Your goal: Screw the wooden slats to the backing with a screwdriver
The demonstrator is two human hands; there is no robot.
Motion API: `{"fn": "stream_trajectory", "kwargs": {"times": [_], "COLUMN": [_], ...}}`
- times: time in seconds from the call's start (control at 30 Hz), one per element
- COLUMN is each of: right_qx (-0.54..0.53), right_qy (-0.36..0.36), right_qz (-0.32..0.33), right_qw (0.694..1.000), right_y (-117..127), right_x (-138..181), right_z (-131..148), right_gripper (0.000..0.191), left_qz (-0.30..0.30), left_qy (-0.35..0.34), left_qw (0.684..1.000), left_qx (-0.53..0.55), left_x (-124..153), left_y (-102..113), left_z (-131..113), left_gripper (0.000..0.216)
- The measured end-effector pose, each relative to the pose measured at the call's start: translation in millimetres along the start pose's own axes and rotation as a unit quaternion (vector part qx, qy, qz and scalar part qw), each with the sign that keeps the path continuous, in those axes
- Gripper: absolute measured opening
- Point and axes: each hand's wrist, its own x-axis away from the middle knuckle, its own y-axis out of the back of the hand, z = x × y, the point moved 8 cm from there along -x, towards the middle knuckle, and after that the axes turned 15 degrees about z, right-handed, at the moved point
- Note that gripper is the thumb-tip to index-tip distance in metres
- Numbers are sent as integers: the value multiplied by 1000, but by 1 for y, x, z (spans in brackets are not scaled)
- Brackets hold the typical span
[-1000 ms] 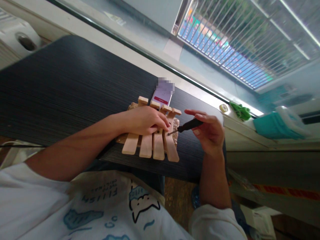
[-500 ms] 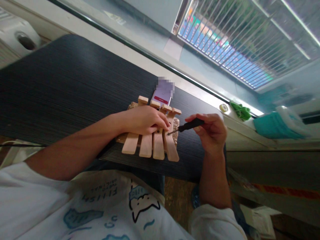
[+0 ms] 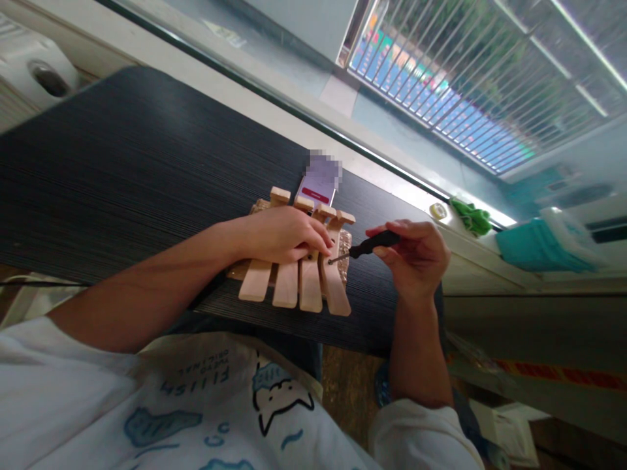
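Observation:
My right hand (image 3: pixel 422 258) grips a screwdriver (image 3: pixel 375 243) by its black handle. The thin shaft slants down to the left, with its tip at a small dark screw (image 3: pixel 330 262) in the rightmost wooden piece (image 3: pixel 337 294). Over the tops of several pale wooden pieces (image 3: pixel 286 287) lies my left hand (image 3: pixel 289 235), fingers bent and pressed down beside that screw. The pieces stand side by side, each with a raised block at its far end, on a mat of brown wrapping (image 3: pixel 345 245). My left hand covers their middles.
Behind the pieces, a phone (image 3: pixel 317 186) lies on the dark table (image 3: pixel 147 163). The sill to the right holds a roll of tape (image 3: pixel 437 211), a green cloth (image 3: pixel 469 217) and a teal box (image 3: pixel 543 245). A white appliance (image 3: pixel 36 65) sits at far left.
My right hand has shifted slightly to the right along the screwdriver handle, its fingers rolled a little. The screwdriver tip stays at the screw; my left hand has not moved.

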Motion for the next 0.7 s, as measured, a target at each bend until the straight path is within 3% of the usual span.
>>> {"fn": "stream_trajectory", "kwargs": {"times": [0.7], "right_qx": [121], "right_qy": [7], "right_qz": [-85], "right_qw": [989], "right_y": [2], "right_x": [8], "right_z": [1], "right_gripper": [32], "left_qz": [1], "left_qy": [1], "left_qw": [1000], "left_qx": [-7], "left_x": [1], "left_y": [-1], "left_z": [1], "left_gripper": [44]}}
